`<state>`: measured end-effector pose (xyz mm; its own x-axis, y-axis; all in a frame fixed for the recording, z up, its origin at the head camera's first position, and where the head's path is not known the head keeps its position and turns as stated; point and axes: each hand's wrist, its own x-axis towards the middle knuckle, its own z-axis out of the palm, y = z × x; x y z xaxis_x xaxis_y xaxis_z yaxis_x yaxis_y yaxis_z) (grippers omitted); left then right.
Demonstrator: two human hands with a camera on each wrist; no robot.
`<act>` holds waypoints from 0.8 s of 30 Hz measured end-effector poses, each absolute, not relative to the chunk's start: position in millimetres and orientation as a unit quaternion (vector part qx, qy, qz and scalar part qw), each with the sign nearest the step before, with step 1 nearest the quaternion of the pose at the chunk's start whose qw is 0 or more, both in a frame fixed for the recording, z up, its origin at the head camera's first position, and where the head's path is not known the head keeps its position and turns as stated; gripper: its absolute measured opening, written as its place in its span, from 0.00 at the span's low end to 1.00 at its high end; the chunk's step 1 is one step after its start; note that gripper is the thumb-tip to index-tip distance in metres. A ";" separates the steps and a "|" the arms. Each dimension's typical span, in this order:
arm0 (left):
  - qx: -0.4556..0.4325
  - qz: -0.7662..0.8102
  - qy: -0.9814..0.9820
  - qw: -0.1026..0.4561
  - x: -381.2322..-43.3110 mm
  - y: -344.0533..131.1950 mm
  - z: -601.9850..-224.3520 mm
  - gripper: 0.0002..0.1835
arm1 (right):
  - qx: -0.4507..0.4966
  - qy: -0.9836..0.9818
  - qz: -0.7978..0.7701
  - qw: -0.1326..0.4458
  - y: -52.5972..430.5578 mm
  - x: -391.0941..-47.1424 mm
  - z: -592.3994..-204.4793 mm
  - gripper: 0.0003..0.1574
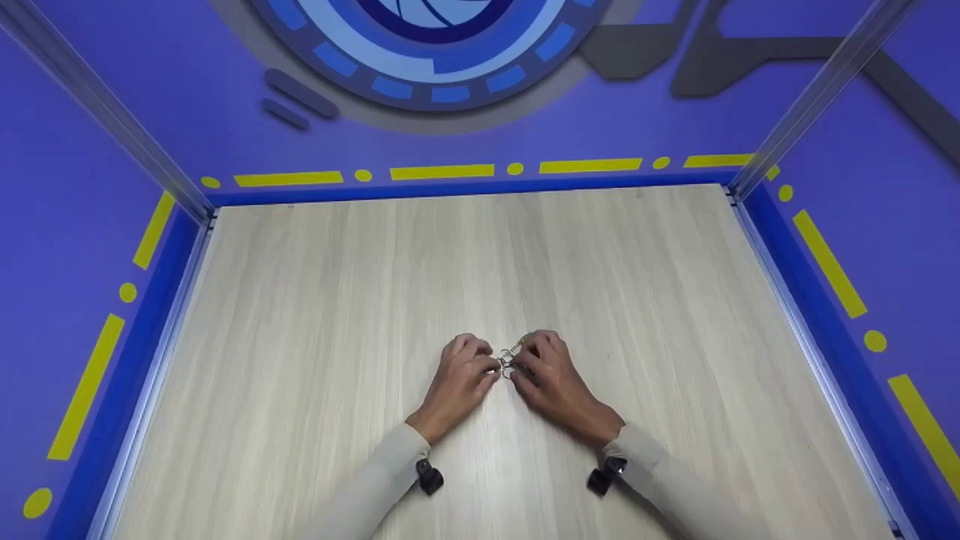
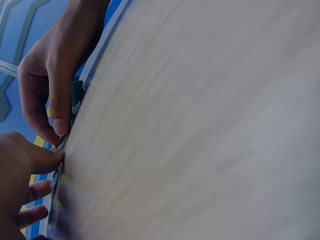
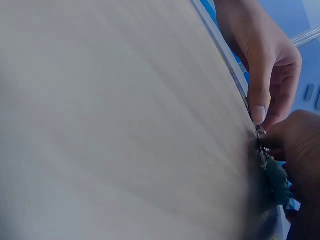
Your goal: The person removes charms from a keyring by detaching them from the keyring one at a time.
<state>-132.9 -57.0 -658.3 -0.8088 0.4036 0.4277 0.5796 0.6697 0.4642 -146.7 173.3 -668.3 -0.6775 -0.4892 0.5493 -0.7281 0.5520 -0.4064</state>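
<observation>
A metal keychain with rings and a short chain lies between the two hands at the table's near middle. My left hand pinches its left side between thumb and fingers. From the right, my right hand pinches the rings, fingers bent and fingertips close to the left hand's. A teal charm hangs on the chain beneath the right hand, mostly covered in the head view. In the left wrist view, a thin dark strip shows by the left fingers; its kind cannot be made out.
The hands work low over a pale wood-grain table. Blue walls with yellow markings enclose its back and sides, and metal rails run along the side edges. Each sleeved wrist carries a small black camera.
</observation>
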 end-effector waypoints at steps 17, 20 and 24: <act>-0.275 -0.308 -0.899 0.150 -130.9 -54.5 -656.4 0.04 | 0.333 -0.853 0.357 0.185 169.7 -146.7 -664.9 0.13; -0.265 -0.333 -0.895 0.132 -130.4 -54.3 -652.0 0.04 | 0.332 -0.846 0.376 0.180 170.3 -147.8 -659.6 0.13; -0.241 -0.400 -0.880 0.091 -131.1 -54.8 -644.3 0.04 | 0.307 -0.843 0.420 0.136 172.6 -148.0 -649.7 0.13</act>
